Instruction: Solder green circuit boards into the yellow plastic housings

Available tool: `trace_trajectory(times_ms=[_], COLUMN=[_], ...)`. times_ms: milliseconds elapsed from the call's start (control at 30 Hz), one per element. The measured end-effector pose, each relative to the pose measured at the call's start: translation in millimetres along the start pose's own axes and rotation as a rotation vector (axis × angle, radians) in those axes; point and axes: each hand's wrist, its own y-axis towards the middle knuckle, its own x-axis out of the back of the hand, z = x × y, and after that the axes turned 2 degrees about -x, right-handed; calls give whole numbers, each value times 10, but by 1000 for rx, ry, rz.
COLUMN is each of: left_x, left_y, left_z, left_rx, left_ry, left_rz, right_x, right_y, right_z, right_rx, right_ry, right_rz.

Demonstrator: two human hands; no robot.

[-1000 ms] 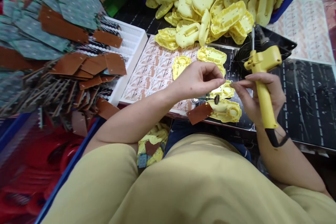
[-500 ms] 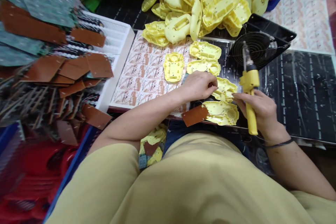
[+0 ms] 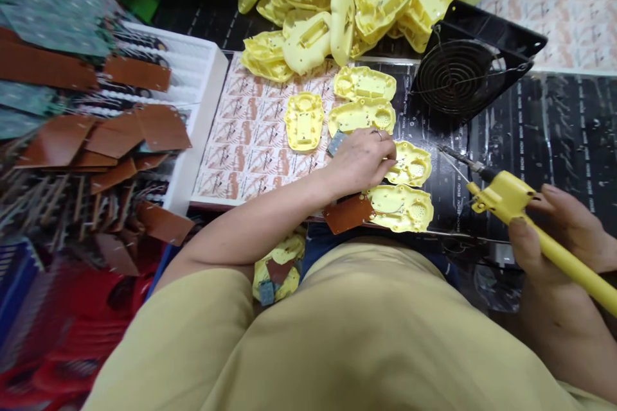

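My right hand (image 3: 554, 237) grips a yellow soldering gun (image 3: 513, 196), its thin metal tip pointing left over the black mat. My left hand (image 3: 364, 157) is closed in a pinch at the left end of a yellow plastic shell (image 3: 412, 165). What its fingers hold is hidden, though a thin wire seems to show beside them. Just below lies another yellow shell (image 3: 402, 207), with a brown circuit board (image 3: 349, 213) against its left end. A small grey-blue piece (image 3: 336, 142) pokes out behind my left hand. Two more shells (image 3: 364, 117) (image 3: 365, 83) lie beyond it.
A black fan (image 3: 453, 77) stands at the back right. Many yellow shells (image 3: 308, 42) are heaped at the back. On the left, a white foam tray (image 3: 202, 83) carries stacked brown boards (image 3: 164, 128). One separate shell (image 3: 304, 121) lies on the printed sheet (image 3: 236, 141).
My right hand has drawn the soldering gun away to the right and tilted it from upright to leftward. My left hand stays at the same shell. The whole view has shifted slightly.
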Motion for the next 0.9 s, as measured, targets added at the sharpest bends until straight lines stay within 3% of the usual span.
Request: trace_trajectory(times_ms=[100,300,433,533,667,900], left_x=[18,53,38,35,36,23], left_y=[-27,-7,-19,-32,-31,0], left_z=[-9,-54,-93,-103,-99,-47], left_rx=[6,67,87,98,106,127], left_ry=[-2,-6,0,-7,-14,-52], left_rz=[53,90,83,80,100,68], right_x=[-6,15,-118,-153,-122,-184], right_y=[-6,105,194,240,259,313], right_z=[9,128,111,110,122,76], right_rx=[72,35,166,219,218,163], right_ry=[123,145,335,249,122,306], right_rz=[-36,259,263,267,287,258])
